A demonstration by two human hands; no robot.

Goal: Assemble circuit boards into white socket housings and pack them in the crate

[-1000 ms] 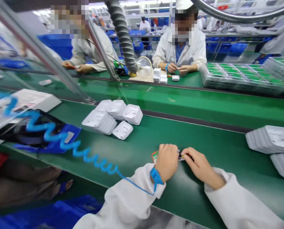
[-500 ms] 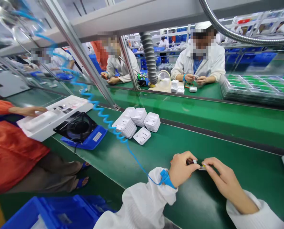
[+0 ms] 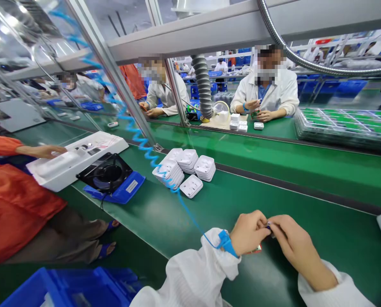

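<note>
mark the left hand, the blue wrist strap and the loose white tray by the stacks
left hand (image 3: 248, 232): head view, back of the hand.
blue wrist strap (image 3: 226, 242): head view, band at the cuff.
loose white tray (image 3: 192, 186): head view, middle of its top face.

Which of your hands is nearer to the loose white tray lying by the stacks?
Left. The left hand lies just right of and below the loose white tray; the right hand lies farther right, beyond the left hand.
</note>
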